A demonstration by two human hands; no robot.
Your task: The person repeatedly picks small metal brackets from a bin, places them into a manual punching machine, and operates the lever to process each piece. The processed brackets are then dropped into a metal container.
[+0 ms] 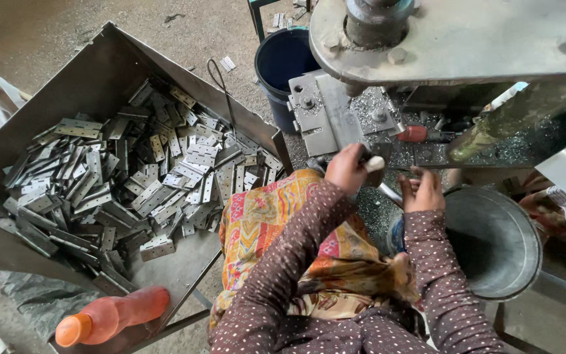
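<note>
Two hands: I see both raised at the edge of the press table [335, 124], close together but apart.
Left hand [347, 169]: fingers curled into a fist around a small pale piece [375, 163] with a dark part beside it; I cannot tell what it is.
Right hand [422, 191]: fingers bent, half closed, at the table's edge; I cannot tell whether it holds anything.
Hinges [132, 177]: I count a large loose heap lying in the metal bin [93, 72], well left of my hands.
Pail [499, 242]: grey, just below my right hand.
Bucket [283, 62]: dark blue, behind the table.
Bottle [109, 316]: orange, lying at the bin's near corner.
Cloth [270, 223]: patterned, over my lap.
</note>
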